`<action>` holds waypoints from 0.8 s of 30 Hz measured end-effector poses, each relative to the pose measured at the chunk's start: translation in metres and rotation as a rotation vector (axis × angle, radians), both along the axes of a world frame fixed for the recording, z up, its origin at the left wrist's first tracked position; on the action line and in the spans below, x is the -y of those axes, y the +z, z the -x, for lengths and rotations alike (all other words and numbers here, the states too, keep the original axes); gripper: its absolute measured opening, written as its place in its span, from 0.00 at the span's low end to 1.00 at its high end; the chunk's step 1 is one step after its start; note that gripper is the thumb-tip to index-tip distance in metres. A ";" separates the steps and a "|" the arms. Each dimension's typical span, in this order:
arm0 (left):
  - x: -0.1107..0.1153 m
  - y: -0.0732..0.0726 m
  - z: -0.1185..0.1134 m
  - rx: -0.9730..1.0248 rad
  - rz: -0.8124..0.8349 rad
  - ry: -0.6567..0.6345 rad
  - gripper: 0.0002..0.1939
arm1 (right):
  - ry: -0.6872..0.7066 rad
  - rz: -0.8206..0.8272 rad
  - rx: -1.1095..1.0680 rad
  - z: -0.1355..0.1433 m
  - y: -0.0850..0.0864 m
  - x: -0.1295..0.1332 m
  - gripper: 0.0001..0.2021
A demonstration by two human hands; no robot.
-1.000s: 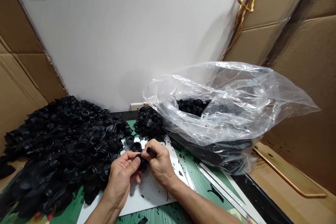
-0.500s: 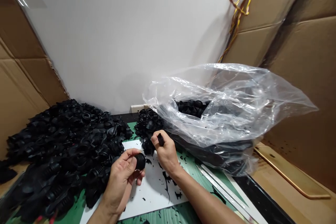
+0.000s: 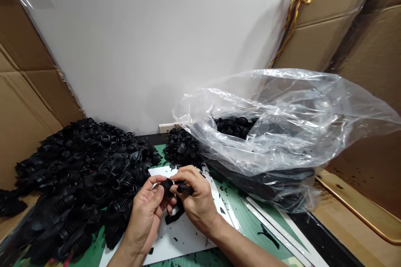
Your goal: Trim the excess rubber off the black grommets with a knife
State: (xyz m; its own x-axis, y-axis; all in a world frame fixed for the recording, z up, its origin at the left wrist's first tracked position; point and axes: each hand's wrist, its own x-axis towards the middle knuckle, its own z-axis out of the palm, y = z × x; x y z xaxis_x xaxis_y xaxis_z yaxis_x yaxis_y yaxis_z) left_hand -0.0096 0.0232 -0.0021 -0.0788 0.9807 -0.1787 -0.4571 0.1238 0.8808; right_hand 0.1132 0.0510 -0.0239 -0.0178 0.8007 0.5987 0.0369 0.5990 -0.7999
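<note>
Your L hand (image 3: 145, 212) had the black ribbed part (image 3: 166, 187) pinched btwn thumb and fingers, ribs showing. The part was up over the white board (image 3: 188, 240), btwn your hands, roughly mid-board L to R. Your R hand (image 3: 197, 200) was curled round a dark object (image 3: 184, 190), its thumb and index tips right up at the part's R side; couldn't tell if they gripped it too, nor what the dark object was, as your fingers hid most of it. A black strip (image 3: 175, 216) showed just below, btwn the hands; can't say if it hung or lay on the board.

Small black scraps were scattered on the board and the green mat (image 3: 228, 192) under it. To your L, a big heap of black pcs (image 3: 81, 162), many ribbed, reached the board's L edge. Behind the board sat a smaller black pile (image 3: 181, 146), next to a clear plastic bag (image 3: 282, 150) w/ more black pcs inside, mouth open. R of the board, white strips (image 3: 275, 229) lay on the mat; further R, a gold phone-like item (image 3: 363, 206) lay on cardboard (image 3: 341, 229).
</note>
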 end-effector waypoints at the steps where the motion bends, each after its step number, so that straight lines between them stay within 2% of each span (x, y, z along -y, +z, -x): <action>1: 0.000 0.000 0.000 -0.008 -0.006 0.004 0.20 | 0.012 0.020 -0.030 0.001 0.000 0.000 0.10; 5: 0.000 -0.001 0.000 -0.049 -0.027 0.008 0.18 | 0.064 0.057 -0.065 0.001 0.001 0.000 0.09; 11: 0.003 0.002 -0.002 -0.118 -0.069 -0.025 0.16 | 0.041 0.119 0.018 -0.005 0.006 0.003 0.08; 13: 0.003 0.006 -0.002 -0.156 -0.097 -0.022 0.15 | -0.030 0.105 0.079 -0.005 0.007 0.005 0.08; 16: 0.003 0.010 -0.001 -0.206 -0.118 -0.011 0.13 | -0.160 -0.028 0.171 -0.003 0.008 0.006 0.08; 19: 0.006 0.007 0.000 -0.221 -0.130 -0.013 0.12 | -0.233 -0.111 0.216 -0.002 0.008 0.001 0.08; 21: 0.010 0.002 0.000 -0.232 -0.123 -0.085 0.12 | -0.304 -0.068 0.194 -0.007 0.009 -0.007 0.07; 24: 0.014 -0.003 -0.004 -0.225 -0.085 -0.309 0.14 | -0.490 0.063 0.114 -0.023 0.010 -0.022 0.06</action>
